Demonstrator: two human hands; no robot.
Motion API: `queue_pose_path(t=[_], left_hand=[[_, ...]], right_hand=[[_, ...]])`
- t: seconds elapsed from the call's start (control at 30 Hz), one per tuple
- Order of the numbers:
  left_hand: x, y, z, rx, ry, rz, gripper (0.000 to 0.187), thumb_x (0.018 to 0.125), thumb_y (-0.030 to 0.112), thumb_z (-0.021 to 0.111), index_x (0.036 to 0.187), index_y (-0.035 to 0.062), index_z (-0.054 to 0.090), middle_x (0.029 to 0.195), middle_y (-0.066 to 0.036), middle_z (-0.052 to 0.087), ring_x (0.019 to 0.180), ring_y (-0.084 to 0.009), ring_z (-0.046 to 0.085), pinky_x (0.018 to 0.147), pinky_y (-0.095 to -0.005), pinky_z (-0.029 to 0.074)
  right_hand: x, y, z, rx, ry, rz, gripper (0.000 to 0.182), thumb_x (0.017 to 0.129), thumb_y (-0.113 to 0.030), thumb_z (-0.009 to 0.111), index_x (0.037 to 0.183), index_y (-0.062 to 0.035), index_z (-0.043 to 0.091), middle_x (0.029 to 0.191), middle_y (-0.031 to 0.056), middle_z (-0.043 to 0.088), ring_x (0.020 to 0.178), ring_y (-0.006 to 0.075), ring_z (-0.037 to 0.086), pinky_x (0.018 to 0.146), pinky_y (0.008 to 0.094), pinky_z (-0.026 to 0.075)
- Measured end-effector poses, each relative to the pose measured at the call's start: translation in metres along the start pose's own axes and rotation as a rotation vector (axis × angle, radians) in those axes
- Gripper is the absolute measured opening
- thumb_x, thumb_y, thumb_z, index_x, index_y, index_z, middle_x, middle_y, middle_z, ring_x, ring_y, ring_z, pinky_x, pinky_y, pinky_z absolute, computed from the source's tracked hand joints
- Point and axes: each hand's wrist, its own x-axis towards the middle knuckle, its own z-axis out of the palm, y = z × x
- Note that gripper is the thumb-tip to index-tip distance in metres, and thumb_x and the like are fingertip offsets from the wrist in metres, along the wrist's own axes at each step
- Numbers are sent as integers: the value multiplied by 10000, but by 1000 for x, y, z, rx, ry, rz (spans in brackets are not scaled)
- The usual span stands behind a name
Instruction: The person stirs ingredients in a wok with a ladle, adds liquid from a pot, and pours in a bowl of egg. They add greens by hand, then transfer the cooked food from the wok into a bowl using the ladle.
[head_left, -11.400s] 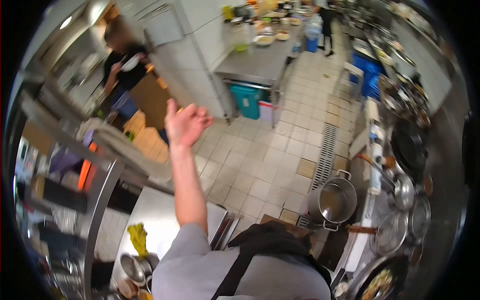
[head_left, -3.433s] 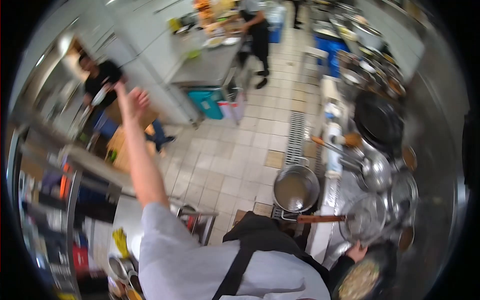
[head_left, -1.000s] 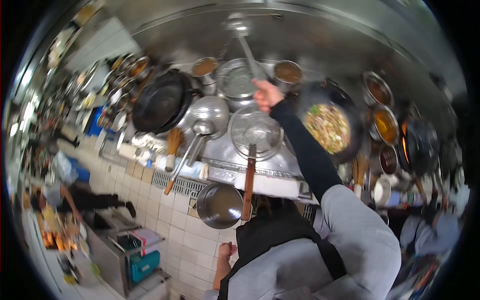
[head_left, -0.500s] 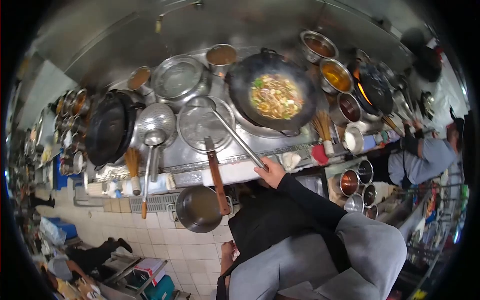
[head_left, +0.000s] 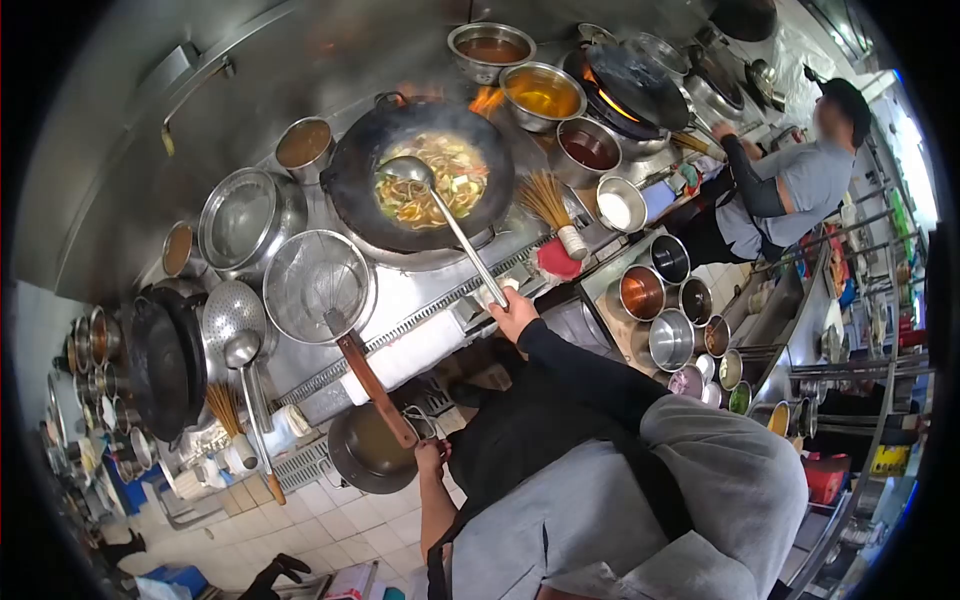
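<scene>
My right hand is closed around the steel handle of a ladle. The ladle's bowl rests in the food inside a black wok. Sliced vegetables and noodle-like strips steam there, with flames behind the rim. Low in front of me, my left hand is by the end of a wire strainer's wooden handle and overlaps the side of a deep pot in view. Its fingers are mostly hidden, so a grip cannot be made out. The strainer's mesh lies on the stove.
Left of the wok stand a steel bowl, a perforated scoop, a second ladle and stacked woks. Sauce bowls and a bamboo brush are to the right. A co-worker stands at another wok.
The ladle's bowl has moved from above the strainer into the food in the wok. My left hand has risen toward the strainer's handle end. The view has turned to the right.
</scene>
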Motion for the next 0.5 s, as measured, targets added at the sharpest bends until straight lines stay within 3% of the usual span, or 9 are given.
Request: queue_pose_path(t=[0.2, 0.33, 0.37, 0.4, 0.47, 0.5], left_hand=[[-7, 4, 1, 109, 29, 5, 97, 938, 100, 566, 979, 12, 576, 796, -119, 671, 702, -216, 678, 586, -341, 573], [-6, -18, -9, 179, 61, -29, 124, 931, 95, 575, 981, -17, 598, 794, -134, 674, 693, -234, 673, 584, -348, 568], [-7, -25, -13, 143, 84, -40, 135, 929, 93, 577, 991, -25, 600, 796, -137, 673, 690, -236, 669, 583, -347, 566], [-24, -21, -1, 117, 174, -32, 156, 936, 88, 571, 1005, -51, 592, 782, -143, 663, 662, -228, 655, 536, -342, 532], [-29, -28, 1, 28, 204, 38, 152, 942, 83, 567, 993, -59, 586, 775, -148, 656, 646, -223, 646, 504, -339, 504], [-33, -33, 1, 7, 210, 64, 150, 944, 80, 565, 986, -63, 583, 772, -150, 652, 638, -221, 641, 488, -338, 490]], right_hand=[[-15, 7, -29, 118, 39, -56, 288, 903, -271, 671, 998, -31, 542, 719, 217, 623, 708, 443, 644, 634, 486, 493], [-6, 56, -28, -71, 34, -81, 261, 908, -276, 639, 1020, -51, 569, 762, 244, 649, 771, 469, 644, 650, 538, 487], [0, 54, -31, -52, 15, -76, 238, 885, -251, 658, 960, -40, 578, 701, 206, 618, 685, 397, 662, 618, 459, 496], [8, 41, -35, -41, -15, -85, 216, 890, -221, 659, 960, -33, 578, 742, 203, 637, 692, 366, 666, 637, 442, 502], [39, 27, -29, 136, -118, -98, 165, 907, -165, 667, 981, -36, 596, 721, 103, 560, 627, 207, 530, 619, 373, 462], [56, -5, -30, 94, -101, -170, 184, 922, -188, 671, 981, -35, 587, 687, 62, 502, 628, 179, 476, 613, 358, 435]])
